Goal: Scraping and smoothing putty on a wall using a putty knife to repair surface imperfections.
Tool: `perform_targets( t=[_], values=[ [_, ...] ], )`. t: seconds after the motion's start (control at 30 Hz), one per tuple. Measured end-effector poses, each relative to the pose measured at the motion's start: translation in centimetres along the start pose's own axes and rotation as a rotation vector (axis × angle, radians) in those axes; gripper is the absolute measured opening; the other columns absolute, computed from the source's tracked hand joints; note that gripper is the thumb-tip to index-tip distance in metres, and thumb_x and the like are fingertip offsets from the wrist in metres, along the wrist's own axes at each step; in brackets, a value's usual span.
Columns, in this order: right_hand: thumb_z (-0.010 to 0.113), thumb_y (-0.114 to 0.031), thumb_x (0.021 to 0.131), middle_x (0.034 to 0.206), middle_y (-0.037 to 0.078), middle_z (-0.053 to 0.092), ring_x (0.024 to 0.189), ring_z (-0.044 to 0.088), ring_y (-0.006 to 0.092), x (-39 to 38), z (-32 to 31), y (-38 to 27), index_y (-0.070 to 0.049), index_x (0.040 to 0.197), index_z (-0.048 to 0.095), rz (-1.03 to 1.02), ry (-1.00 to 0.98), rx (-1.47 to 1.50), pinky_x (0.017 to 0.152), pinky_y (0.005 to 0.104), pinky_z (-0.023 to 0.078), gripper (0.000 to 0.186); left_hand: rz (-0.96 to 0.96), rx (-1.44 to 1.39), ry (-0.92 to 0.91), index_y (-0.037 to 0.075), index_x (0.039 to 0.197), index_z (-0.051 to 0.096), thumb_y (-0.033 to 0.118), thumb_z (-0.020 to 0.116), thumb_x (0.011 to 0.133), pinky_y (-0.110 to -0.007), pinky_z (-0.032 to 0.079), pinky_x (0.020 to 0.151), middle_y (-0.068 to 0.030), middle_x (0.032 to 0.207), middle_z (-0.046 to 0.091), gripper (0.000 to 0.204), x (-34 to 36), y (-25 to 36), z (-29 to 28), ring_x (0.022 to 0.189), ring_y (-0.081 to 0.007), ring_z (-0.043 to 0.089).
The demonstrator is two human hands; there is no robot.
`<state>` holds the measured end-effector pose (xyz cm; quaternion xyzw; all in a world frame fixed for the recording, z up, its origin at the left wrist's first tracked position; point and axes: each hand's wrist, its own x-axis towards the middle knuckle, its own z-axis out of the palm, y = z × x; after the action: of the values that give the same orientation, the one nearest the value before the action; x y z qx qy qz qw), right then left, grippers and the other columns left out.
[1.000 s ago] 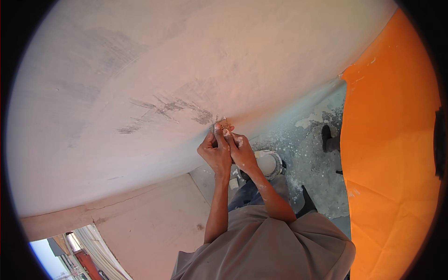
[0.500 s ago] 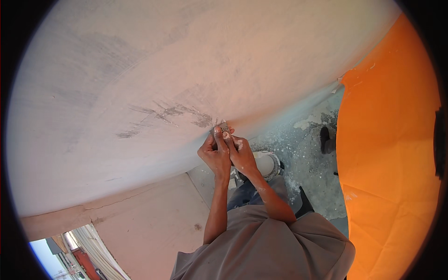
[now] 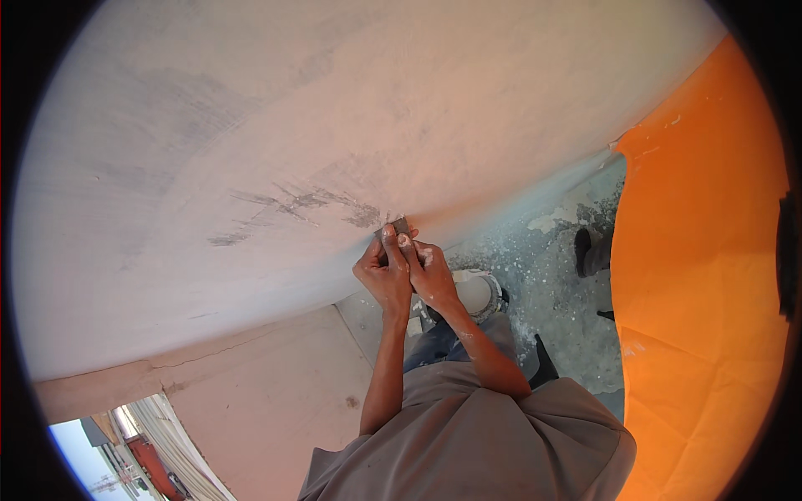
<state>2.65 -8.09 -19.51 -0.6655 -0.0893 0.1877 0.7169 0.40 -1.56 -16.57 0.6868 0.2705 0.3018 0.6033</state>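
Note:
My left hand point(image 3: 384, 275) and my right hand point(image 3: 430, 277) are close together, fingers closed on a small flat dark-grey piece point(image 3: 401, 225), perhaps a scraper; their thumbs lie side by side on it. The piece is held at the pale plastered wall point(image 3: 351, 117), just right of a patch of dark scratchy marks point(image 3: 305, 200). White residue smears the fingers of my right hand. The far side of the piece and most of my fingertips behind it are hidden.
Below my hands stands a white-smeared bucket point(image 3: 474, 292) on a speckled grey floor point(image 3: 551, 292). Someone's dark-shod foot point(image 3: 585, 250) shows at the right, beside a large orange sheet point(image 3: 693, 292). At the lower left is an opening point(image 3: 100, 455) onto daylight.
The view has shifted slightly, with wall and hands a little lower in the picture than a second ago. Both hands keep their grip on the piece at about the same spot.

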Motion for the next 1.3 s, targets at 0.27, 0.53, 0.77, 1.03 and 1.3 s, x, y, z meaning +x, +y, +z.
perform_targets(
  t=[0.27, 0.53, 0.77, 1.03, 1.3],
  values=[
    [0.049, -0.038, 0.108, 0.055, 0.009, 0.048, 0.055, 0.042, 0.0117, -0.2, -0.2, -0.9, 0.005, 0.077, 0.057, -0.008, -0.011, 0.056, 0.051, 0.0358, 0.037, 0.053, 0.048, -0.005, 0.015, -0.009, 0.095, 0.074, 0.018, 0.059, 0.106, -0.023, 0.051, 0.062, -0.0118, 0.080, 0.076, 0.033, 0.2, 1.5, 0.5, 0.068, -0.0067, 0.063],
    [0.048, -0.038, 0.109, 0.058, 0.007, 0.049, 0.056, 0.041, 0.0117, -0.3, -0.4, -1.4, 0.002, 0.077, 0.057, 0.010, -0.025, 0.007, 0.053, 0.0348, 0.037, 0.052, 0.033, -0.021, -0.001, -0.009, 0.092, 0.073, 0.018, 0.059, 0.105, -0.025, 0.051, 0.059, -0.0124, 0.080, 0.076, 0.032, 0.2, 2.2, 0.3, 0.066, -0.0071, 0.063],
    [0.047, -0.041, 0.109, 0.058, 0.002, 0.048, 0.058, 0.041, 0.0087, -0.4, -0.5, -2.8, 0.000, 0.076, 0.055, 0.045, -0.031, -0.003, 0.054, 0.0331, 0.037, 0.053, 0.013, -0.003, 0.001, -0.008, 0.095, 0.074, 0.018, 0.059, 0.105, -0.023, 0.050, 0.061, -0.0107, 0.080, 0.076, 0.031, 0.1, 2.9, 0.5, 0.068, -0.0059, 0.063],
    [0.048, -0.039, 0.108, 0.055, 0.008, 0.048, 0.056, 0.040, 0.0118, -0.5, 0.0, -1.8, 0.003, 0.076, 0.058, 0.034, -0.008, 0.017, 0.052, 0.0362, 0.037, 0.054, -0.004, 0.026, 0.017, -0.008, 0.096, 0.074, 0.019, 0.059, 0.106, -0.023, 0.050, 0.059, -0.0102, 0.079, 0.076, 0.032, 0.0, 2.5, 0.3, 0.066, -0.0058, 0.063],
    [0.048, -0.039, 0.108, 0.056, 0.008, 0.048, 0.056, 0.041, 0.0115, -0.3, 0.4, -1.0, 0.003, 0.076, 0.057, 0.033, -0.001, 0.005, 0.052, 0.0359, 0.038, 0.054, -0.044, 0.000, 0.008, -0.008, 0.094, 0.075, 0.019, 0.060, 0.105, -0.023, 0.049, 0.059, -0.0096, 0.078, 0.076, 0.032, 0.4, 1.6, 0.0, 0.065, -0.0052, 0.061]
  ],
)
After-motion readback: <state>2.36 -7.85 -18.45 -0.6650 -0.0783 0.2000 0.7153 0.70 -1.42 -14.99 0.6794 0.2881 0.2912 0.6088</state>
